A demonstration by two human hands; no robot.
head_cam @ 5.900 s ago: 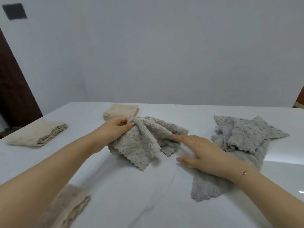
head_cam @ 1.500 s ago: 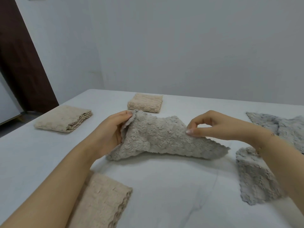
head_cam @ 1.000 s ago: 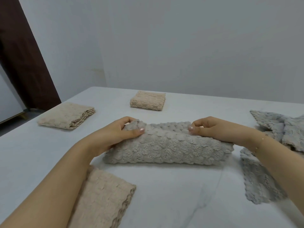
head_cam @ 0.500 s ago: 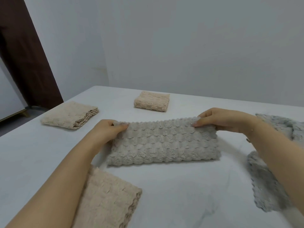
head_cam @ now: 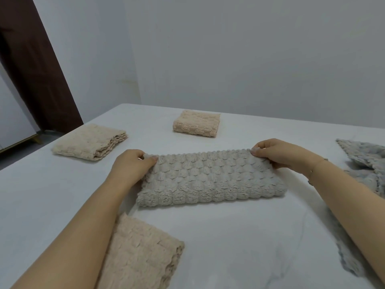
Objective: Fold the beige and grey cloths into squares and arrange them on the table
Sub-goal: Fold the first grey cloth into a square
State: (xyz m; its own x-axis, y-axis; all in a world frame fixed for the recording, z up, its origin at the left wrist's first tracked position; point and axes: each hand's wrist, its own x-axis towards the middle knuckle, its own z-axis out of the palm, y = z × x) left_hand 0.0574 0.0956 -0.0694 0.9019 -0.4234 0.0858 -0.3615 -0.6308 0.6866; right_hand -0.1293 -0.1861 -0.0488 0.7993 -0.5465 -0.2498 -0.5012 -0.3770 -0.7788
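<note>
While the grey cloth (head_cam: 210,180) lies as a long doubled strip across the middle of the frame on the white table (head_cam: 239,236), both hands hold its far edge. The left hand (head_cam: 130,165) pinches the upper-left corner between thumb and curled fingers, and the right hand (head_cam: 279,153) pinches the upper-right corner the same way, so the cloth stretches between them with its near fold towards the bottom of the frame.

It looks thick, plush and bubbly in texture, so it is probably light and very soft. It should drape and bunch rather than hold a crease, and its layers may slide apart. The corners (where the layers meet) seem the best places to grip, pinching all layers together.

Three folded beige cloths sit apart from it: one at centre left (head_cam: 89,141), one at upper centre (head_cam: 196,123), and one at lower left (head_cam: 141,253) partly under the left forearm. More unfolded grey cloths (head_cam: 364,161) lie loose at the right edge, just beyond the right wrist.
</note>
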